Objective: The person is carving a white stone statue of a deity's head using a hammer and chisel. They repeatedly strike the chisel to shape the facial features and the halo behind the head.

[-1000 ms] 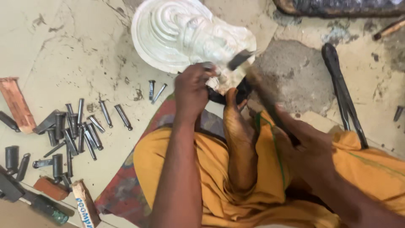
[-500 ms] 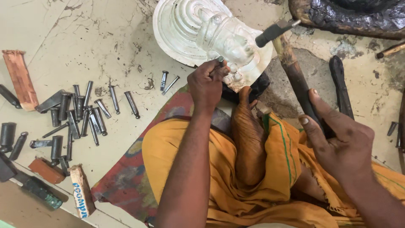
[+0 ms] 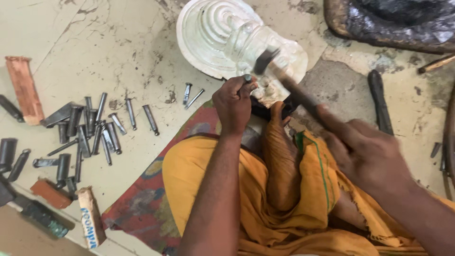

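My left hand [image 3: 233,105] grips a small metal chisel [image 3: 247,78] with its tip set against the lower edge of a silvery embossed metal piece [image 3: 222,35] lying on the floor. My right hand [image 3: 367,154] holds a hammer by its wooden handle [image 3: 303,99]. The dark hammer head [image 3: 265,60] is blurred and sits just above the chisel top. My bare foot [image 3: 280,151] rests against the near edge of the metal piece. An orange cloth [image 3: 284,208] covers my legs.
Several steel punches and chisels [image 3: 90,132] lie scattered on the floor at left, two more [image 3: 191,96] near the metal piece. A reddish block [image 3: 23,87] lies far left. A dark tool [image 3: 379,102] lies at right, a black mass [image 3: 393,21] top right.
The hammer, raised high to the right half a second ago, has swung down to the chisel top. My left hand has kept the chisel on the metal piece.
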